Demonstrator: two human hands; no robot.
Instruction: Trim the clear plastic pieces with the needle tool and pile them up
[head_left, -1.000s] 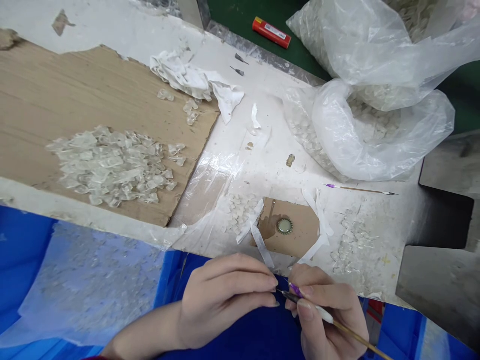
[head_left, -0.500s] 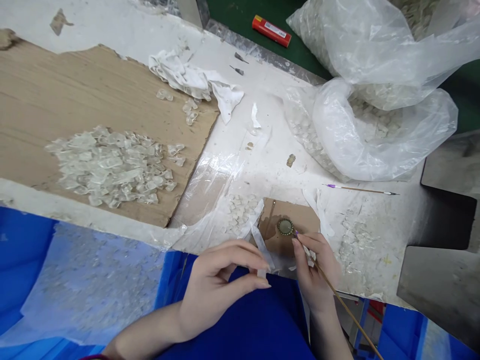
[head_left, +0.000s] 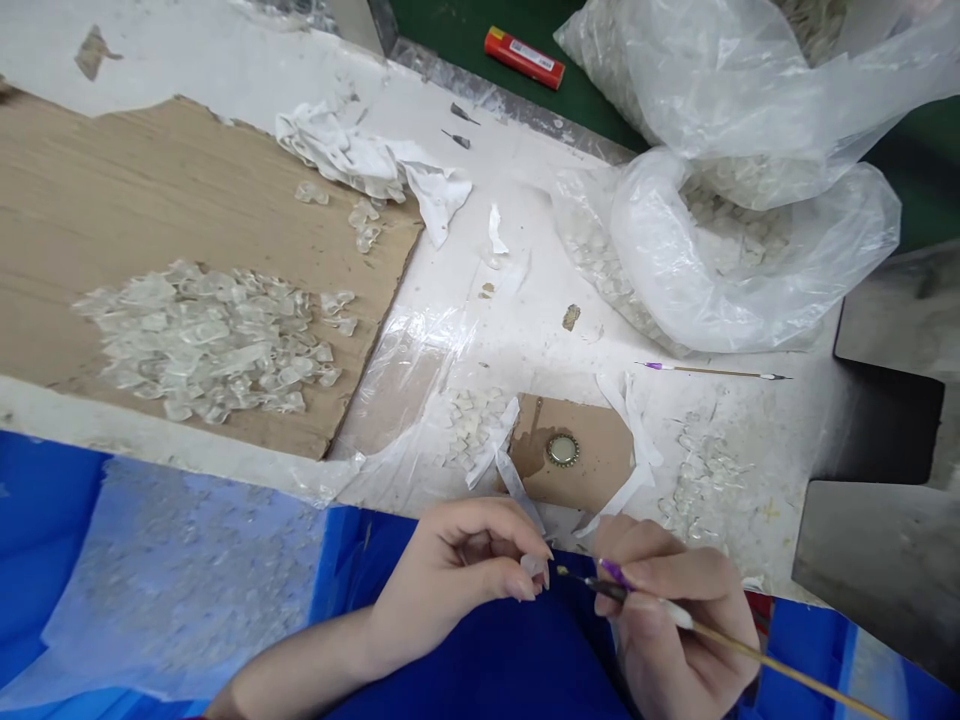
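Note:
My left hand (head_left: 469,565) pinches a small translucent plastic piece (head_left: 533,565) between thumb and fingers, above my blue clothing. Close to its right, my right hand (head_left: 671,610) grips a thin brush (head_left: 757,655) with a bamboo-coloured handle, a white band and a dark front end. A small yellowish dab sits on the brush tip, which points at the plastic piece with a slight gap. Beyond the hands, a small round metal piece like a bottle cap (head_left: 562,450), with a scalloped rim and pale middle, lies on a square of cardboard (head_left: 600,475) stained dark at left.
Clear chips (head_left: 210,335) are heaped on a large cardboard sheet (head_left: 97,190) at left. Small pieces (head_left: 474,425) lie beside the cardboard square. A second brush (head_left: 712,371) lies below open plastic bags (head_left: 645,240) of pieces. A white cloth (head_left: 341,150) and red box (head_left: 525,57) are farther back.
My right hand has moved from the round metal piece down towards my left hand, turning the brush tip to the plastic piece. My left hand has shifted slightly. The view has moved a little.

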